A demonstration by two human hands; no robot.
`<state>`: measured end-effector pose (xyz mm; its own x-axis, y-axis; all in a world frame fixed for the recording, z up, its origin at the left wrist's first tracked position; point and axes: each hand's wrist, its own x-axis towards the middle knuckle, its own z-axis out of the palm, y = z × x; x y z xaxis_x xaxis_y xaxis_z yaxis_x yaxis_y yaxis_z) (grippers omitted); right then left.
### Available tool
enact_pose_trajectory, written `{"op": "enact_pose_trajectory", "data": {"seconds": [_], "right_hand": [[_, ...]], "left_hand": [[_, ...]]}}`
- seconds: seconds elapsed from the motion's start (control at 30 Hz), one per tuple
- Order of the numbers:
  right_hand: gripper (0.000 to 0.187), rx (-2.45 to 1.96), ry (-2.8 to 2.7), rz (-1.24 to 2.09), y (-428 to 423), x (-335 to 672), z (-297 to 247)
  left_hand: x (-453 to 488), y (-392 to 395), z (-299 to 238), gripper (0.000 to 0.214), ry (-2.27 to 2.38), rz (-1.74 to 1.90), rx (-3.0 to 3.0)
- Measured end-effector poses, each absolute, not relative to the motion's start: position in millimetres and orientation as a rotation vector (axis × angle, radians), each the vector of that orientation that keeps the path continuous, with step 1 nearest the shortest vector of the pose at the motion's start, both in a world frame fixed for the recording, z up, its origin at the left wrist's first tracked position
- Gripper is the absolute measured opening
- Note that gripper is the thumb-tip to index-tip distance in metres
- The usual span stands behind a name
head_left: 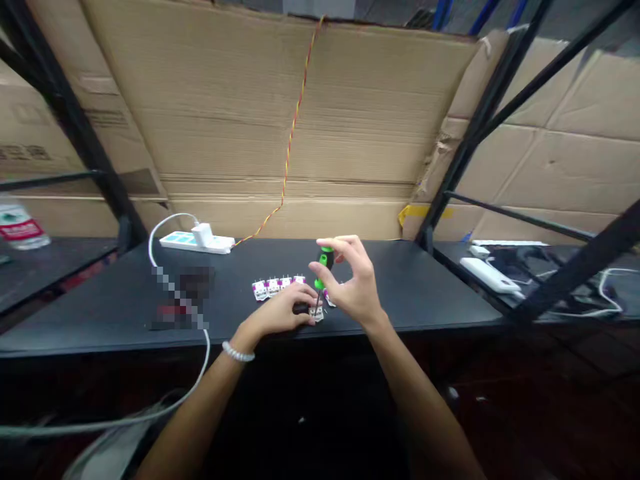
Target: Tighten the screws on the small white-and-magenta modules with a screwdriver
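We work at a matte black table (425, 287) walled by corrugated cardboard (225, 100), with black steel struts (475, 127) on either side. Our right hand (353, 283) pinches a green-handled screwdriver (325, 261) upright. Its tip meets a small white block (317, 314) that our left hand (280, 312) pins at the near edge. Similar blocks (277, 286) line up just beyond. A pixelated patch hides something on the left.

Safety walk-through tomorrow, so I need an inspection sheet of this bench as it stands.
Surface: black table.
Job's things: green-handled screwdriver upright, tip on a white part; row of similar parts behind.
Clutter: bottle far left.
Hands: left hand steadies the white part; right hand holds the screwdriver.
Cables: power strip with white cable trailing off the table edge; twisted wire up the wall.
Surroundings: cardboard walls, black metal frame.
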<state>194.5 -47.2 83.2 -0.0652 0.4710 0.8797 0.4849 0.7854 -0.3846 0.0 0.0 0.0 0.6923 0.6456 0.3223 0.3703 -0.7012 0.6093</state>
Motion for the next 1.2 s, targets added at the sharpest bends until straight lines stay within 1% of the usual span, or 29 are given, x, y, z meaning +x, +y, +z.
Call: {"op": "enact_pose_trajectory", "data": {"seconds": [0.1, 0.17, 0.27, 0.37, 0.5, 0.6, 0.7, 0.73, 0.83, 1.0, 1.1, 1.2], "right_hand": [[0.039, -0.711, -1.781, 0.079, -50.9, 196.0, 85.1], [0.042, -0.695, -1.786, 0.083, -52.0, 196.1, 85.4], [0.035, -0.719, -1.714, -0.011, -51.2, 195.2, 84.7], [0.033, -0.758, -1.691, -0.024, -48.9, 195.4, 84.2], [0.042, -0.715, -1.755, 0.078, -48.2, 197.5, 85.1], [0.034, -0.754, -1.704, 0.002, -49.0, 197.7, 85.5], [0.031, -0.798, -1.673, -0.042, -48.9, 197.5, 85.2], [0.031, -0.786, -1.688, -0.016, -48.6, 197.6, 85.1], [0.040, -0.702, -1.745, 0.086, -47.9, 197.9, 85.0], [0.034, -0.732, -1.668, -0.011, -48.0, 194.9, 84.9], [0.034, -0.736, -1.672, 0.010, -48.2, 194.3, 85.1], [0.041, -0.696, -1.723, 0.097, -49.2, 195.6, 85.8]], "left_hand": [[0.9, -2.7, 2.8, 0.018, 0.791, 0.744, 2.383], [1.4, -3.4, 3.1, 0.019, 0.791, 0.757, 2.378], [1.7, -2.7, 1.6, 0.021, 0.778, 0.764, 2.377], [1.0, -1.3, -0.4, 0.019, 0.780, 0.767, 2.388], [0.0, 0.1, -2.1, 0.024, 0.778, 0.775, 2.390], [-0.4, 0.5, -2.9, 0.023, 0.769, 0.780, 2.374], [-0.6, 0.6, -3.1, 0.022, 0.767, 0.769, 2.378], [-0.6, 0.7, -3.1, 0.022, 0.772, 0.768, 2.381], [-0.6, 1.0, -2.7, 0.023, 0.769, 0.768, 2.383], [0.0, -0.2, -0.9, 0.020, 0.778, 0.763, 2.376], [0.3, -0.9, -0.5, 0.019, 0.783, 0.753, 2.374], [0.2, -0.4, -1.6, 0.020, 0.783, 0.773, 2.366]]}}
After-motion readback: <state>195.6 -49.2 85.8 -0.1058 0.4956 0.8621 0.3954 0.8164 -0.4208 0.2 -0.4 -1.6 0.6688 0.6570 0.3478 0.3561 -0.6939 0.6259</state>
